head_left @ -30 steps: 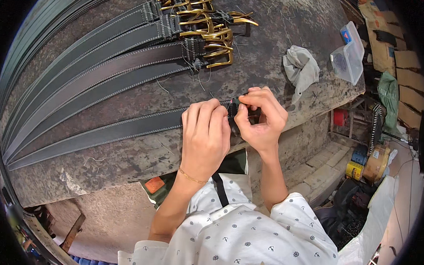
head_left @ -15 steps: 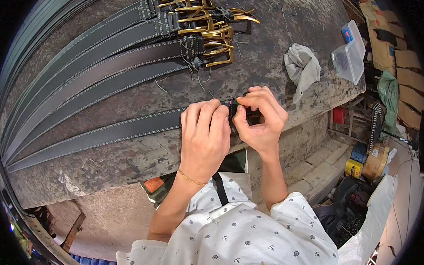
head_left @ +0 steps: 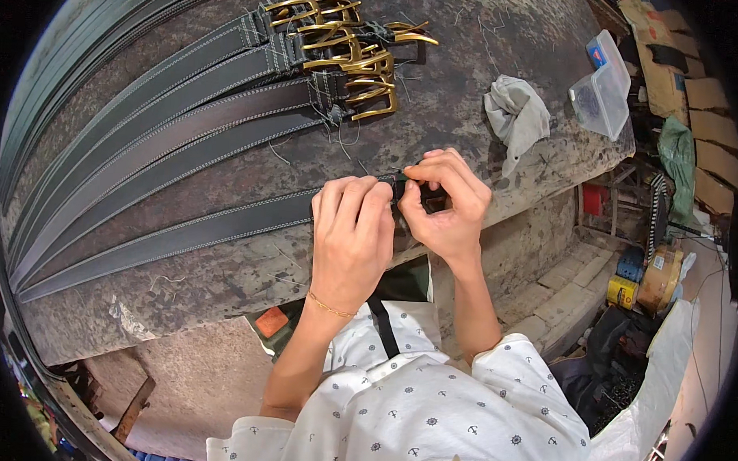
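A dark belt with pale stitched edges [head_left: 239, 216] lies along the near side of the worktable [head_left: 451, 87]. My left hand [head_left: 353, 230] is closed over the belt near its right end, knuckles up. Beside it my right hand [head_left: 449, 205] pinches at that end with thumb and forefinger. The fingers mostly hide the belt's end, so what exactly lies in the pinch is unclear. Just beyond, several similar belts [head_left: 220, 72] lie fanned out, with gold-coloured buckles [head_left: 351, 51] bunched at their right ends.
A crumpled grey cloth [head_left: 515, 114] and a clear plastic box [head_left: 605, 100] sit at the table's right. Loose thread ends are scattered on the surface. Off the right edge are a green bag [head_left: 676, 156], a yellow box [head_left: 622, 292] and a brown tape roll [head_left: 658, 277].
Both hands stay at the belt's end, and the right fingers have shifted slightly. The whole view has moved a little, so the table things appear slightly further left.
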`<control>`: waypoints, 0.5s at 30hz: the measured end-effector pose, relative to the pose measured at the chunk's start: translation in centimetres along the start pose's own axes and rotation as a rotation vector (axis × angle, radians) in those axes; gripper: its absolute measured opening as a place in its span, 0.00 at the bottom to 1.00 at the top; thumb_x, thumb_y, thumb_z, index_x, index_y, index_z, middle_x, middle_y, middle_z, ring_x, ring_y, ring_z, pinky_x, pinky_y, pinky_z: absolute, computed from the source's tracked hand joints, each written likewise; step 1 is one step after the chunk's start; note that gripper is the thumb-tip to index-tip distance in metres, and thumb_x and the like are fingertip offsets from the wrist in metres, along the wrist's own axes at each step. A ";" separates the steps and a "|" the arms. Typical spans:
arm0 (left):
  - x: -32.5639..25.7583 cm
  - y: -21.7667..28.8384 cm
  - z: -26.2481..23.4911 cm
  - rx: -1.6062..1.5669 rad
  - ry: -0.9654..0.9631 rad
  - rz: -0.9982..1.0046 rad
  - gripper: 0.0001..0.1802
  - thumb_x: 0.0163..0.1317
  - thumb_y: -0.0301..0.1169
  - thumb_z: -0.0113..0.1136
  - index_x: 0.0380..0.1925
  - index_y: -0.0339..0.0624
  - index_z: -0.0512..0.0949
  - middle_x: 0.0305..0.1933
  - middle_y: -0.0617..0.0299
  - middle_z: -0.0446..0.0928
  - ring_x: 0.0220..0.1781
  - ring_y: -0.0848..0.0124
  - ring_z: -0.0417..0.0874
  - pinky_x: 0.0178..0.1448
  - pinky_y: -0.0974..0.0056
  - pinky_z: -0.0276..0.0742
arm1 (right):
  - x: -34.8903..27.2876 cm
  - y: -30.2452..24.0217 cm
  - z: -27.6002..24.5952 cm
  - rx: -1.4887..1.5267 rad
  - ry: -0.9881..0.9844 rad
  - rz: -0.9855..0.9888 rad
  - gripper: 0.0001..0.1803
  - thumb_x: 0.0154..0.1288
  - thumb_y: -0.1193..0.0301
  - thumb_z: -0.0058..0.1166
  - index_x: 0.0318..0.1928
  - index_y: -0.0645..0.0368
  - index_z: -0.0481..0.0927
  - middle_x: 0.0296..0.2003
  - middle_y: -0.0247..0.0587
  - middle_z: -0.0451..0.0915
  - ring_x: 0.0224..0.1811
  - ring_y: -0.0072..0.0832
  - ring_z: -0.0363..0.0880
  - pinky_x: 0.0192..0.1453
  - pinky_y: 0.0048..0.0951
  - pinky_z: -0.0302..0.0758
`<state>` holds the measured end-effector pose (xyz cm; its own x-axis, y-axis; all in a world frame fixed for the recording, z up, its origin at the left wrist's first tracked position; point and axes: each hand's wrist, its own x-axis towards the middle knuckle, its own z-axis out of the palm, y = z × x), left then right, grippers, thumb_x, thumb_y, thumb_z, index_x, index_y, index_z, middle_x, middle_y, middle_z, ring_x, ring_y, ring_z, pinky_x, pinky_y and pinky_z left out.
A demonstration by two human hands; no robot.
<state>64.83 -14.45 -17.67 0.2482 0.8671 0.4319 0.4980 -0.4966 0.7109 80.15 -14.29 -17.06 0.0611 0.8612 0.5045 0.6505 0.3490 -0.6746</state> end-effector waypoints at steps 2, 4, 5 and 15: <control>0.0 -0.1 -0.1 -0.029 0.041 0.005 0.10 0.58 0.16 0.60 0.40 0.36 0.76 0.41 0.53 0.78 0.44 0.56 0.80 0.49 0.58 0.74 | -0.2 0.0 -0.2 0.025 0.005 0.020 0.10 0.46 0.85 0.61 0.32 0.64 0.83 0.28 0.41 0.80 0.31 0.32 0.80 0.33 0.27 0.76; -0.1 0.0 -0.3 -0.136 0.093 -0.101 0.07 0.62 0.17 0.57 0.40 0.35 0.76 0.41 0.54 0.78 0.43 0.61 0.80 0.46 0.61 0.74 | -0.6 0.4 -0.5 0.251 0.087 0.235 0.09 0.53 0.86 0.61 0.36 0.66 0.83 0.30 0.37 0.81 0.33 0.23 0.79 0.34 0.23 0.74; -0.2 0.1 -0.4 -0.246 0.144 -0.215 0.04 0.66 0.18 0.55 0.40 0.33 0.75 0.40 0.56 0.78 0.41 0.67 0.80 0.44 0.64 0.73 | -0.7 0.2 -0.6 0.256 0.096 0.226 0.09 0.53 0.86 0.61 0.36 0.66 0.83 0.30 0.37 0.81 0.33 0.23 0.79 0.34 0.23 0.74; 8.0 3.5 3.2 -0.118 -0.072 0.020 0.10 0.66 0.29 0.60 0.41 0.32 0.80 0.40 0.46 0.82 0.45 0.51 0.84 0.51 0.55 0.78 | -3.5 2.1 -7.3 0.666 0.417 0.479 0.07 0.65 0.83 0.61 0.44 0.68 0.83 0.39 0.39 0.85 0.41 0.25 0.86 0.48 0.23 0.80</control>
<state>71.18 -9.13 -13.47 0.3177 0.8555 0.4089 0.3926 -0.5112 0.7645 86.80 -19.25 -16.35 0.5637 0.8109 0.1572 -0.0773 0.2413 -0.9674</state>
